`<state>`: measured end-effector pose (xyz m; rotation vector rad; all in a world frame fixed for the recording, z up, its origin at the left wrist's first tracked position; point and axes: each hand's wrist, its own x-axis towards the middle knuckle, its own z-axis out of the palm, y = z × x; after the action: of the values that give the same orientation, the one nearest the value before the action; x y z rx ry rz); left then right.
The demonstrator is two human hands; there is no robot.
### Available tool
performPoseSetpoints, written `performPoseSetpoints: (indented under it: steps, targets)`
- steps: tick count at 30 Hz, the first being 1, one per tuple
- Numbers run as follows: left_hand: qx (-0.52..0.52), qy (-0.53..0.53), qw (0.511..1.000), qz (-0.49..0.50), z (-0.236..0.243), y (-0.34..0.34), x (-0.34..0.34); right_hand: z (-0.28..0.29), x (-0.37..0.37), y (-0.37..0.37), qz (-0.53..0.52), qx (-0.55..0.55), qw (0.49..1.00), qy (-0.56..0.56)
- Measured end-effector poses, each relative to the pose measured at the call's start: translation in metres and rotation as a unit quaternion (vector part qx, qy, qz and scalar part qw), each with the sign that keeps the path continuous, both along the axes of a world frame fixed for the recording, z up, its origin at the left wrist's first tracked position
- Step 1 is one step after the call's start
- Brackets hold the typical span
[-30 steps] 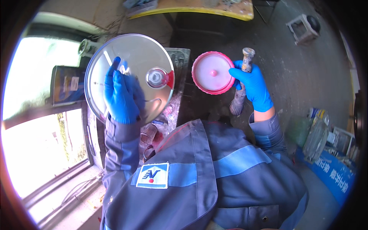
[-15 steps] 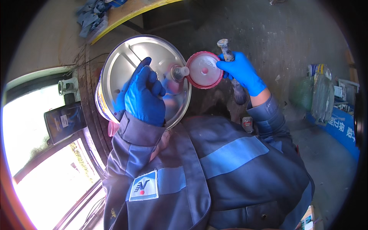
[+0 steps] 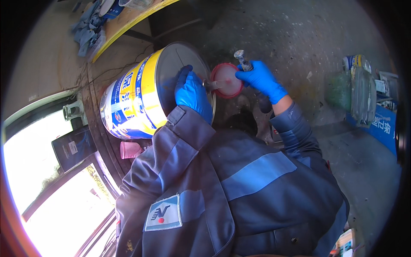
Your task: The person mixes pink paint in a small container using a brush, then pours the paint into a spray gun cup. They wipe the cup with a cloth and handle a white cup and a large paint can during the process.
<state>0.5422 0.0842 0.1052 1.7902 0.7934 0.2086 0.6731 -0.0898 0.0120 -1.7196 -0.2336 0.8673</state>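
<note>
A large yellow, white and blue metal drum (image 3: 141, 92) leans over toward the right in front of me, its grey metal top facing right. My left hand (image 3: 193, 95), in a blue glove, is closed at that top, where the wire handle is now hidden behind it. A clear spout (image 3: 218, 85) sticks out of the drum over a red-rimmed pink cup (image 3: 229, 89). My right hand (image 3: 263, 81), also gloved in blue, grips the cup's right rim. The same hand holds a paint-crusted brush (image 3: 243, 61), its pale handle end pointing up and dark end hanging below.
Another pink cup (image 3: 130, 150) lies beside the drum's base. Upper left is a yellow-edged bench (image 3: 132, 25) with blue gloves (image 3: 87, 30) piled at its end. A dark flat box (image 3: 73, 147) sits by the bright window. Plastic-wrapped things and a blue box (image 3: 381, 126) stand right.
The drum has tipped to the right, so its printed side now shows. My left hand moved right with its top. The spout now reaches over the cup, which my right hand still holds.
</note>
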Motion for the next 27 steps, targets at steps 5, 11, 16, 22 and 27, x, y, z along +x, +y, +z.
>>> performPoseSetpoints:
  steps: [5, 11, 16, 22, 27]
  targets:
    - [0.245, 0.095, 0.95, -0.167, 0.029, 0.013, -0.01, 0.004, -0.003, 0.0, 0.002, 0.055, 0.997, 0.058]
    - [-0.318, -0.041, 0.928, 0.187, 0.092, 0.053, -0.03, 0.038, -0.001, 0.026, 0.011, 0.086, 0.991, 0.1]
    - [-0.379, -0.092, 0.906, 0.163, 0.138, 0.101, -0.054, 0.068, -0.006, 0.061, 0.023, 0.129, 0.983, 0.129]
    - [0.006, -0.174, 0.974, 0.148, 0.14, 0.175, -0.113, 0.098, -0.012, 0.092, 0.058, 0.153, 0.976, 0.144]
    - [0.142, -0.102, 0.949, 0.261, 0.126, 0.272, -0.161, 0.112, -0.016, 0.123, 0.106, 0.134, 0.975, 0.14]
